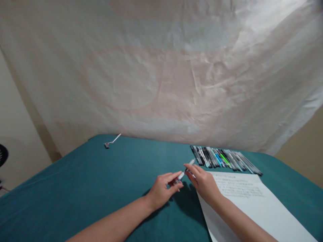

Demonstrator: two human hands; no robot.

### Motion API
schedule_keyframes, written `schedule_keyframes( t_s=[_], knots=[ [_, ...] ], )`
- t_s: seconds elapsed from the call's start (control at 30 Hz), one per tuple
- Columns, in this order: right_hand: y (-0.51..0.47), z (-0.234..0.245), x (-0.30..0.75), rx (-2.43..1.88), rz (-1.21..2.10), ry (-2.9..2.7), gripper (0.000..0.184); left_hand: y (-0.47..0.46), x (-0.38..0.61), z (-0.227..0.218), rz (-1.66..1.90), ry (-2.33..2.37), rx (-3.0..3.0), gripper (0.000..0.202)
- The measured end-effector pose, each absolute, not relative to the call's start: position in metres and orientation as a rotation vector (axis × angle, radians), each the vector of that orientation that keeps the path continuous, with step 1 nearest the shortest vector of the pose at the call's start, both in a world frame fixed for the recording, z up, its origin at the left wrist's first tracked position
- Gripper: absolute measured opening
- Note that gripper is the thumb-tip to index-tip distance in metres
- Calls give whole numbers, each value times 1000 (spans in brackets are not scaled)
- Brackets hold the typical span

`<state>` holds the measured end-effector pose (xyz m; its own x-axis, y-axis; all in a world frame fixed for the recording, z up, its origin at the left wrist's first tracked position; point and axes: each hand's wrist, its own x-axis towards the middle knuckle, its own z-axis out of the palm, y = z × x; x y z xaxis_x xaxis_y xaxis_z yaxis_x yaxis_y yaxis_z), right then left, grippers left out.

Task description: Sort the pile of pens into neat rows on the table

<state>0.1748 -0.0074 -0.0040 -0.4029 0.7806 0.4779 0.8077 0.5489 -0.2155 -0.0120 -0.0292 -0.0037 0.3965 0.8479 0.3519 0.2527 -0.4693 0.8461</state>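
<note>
Both my hands hold one white pen point(186, 170) just above the teal table. My left hand point(163, 190) pinches its lower end, where a bit of red shows between the fingers. My right hand point(203, 183) grips the upper part, fingers closed round the barrel, and the pen's tip sticks out toward the back. My right wrist lies over the left edge of a white sheet of paper point(247, 205) with lines of handwriting at its top.
A row of several pens point(224, 158) lies side by side behind the paper. A single pen with its cap point(112, 141) lies at the far left of the teal tablecloth point(88, 188). A wrinkled white sheet hangs behind the table.
</note>
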Motion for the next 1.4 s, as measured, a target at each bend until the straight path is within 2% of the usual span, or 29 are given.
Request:
schedule_keyframes(
  t_s=[0.2, 0.57, 0.83, 1.4],
  knots=[
    [-2, -7, 183, -1252, -199, -2250, 30, -32, -11, -8, 999, 706, 2051, 54],
    [-4, -8, 183, -1100, -303, -2320, 31, -36, -8, -5, 979, 717, 2014, 34],
    [-6, -7, 182, -991, -310, -2344, 29, -36, -6, -11, 920, 682, 2057, 50],
    [-7, -10, 182, -998, -288, -2369, 30, -31, -7, -14, 960, 661, 2343, 37]
  ],
)
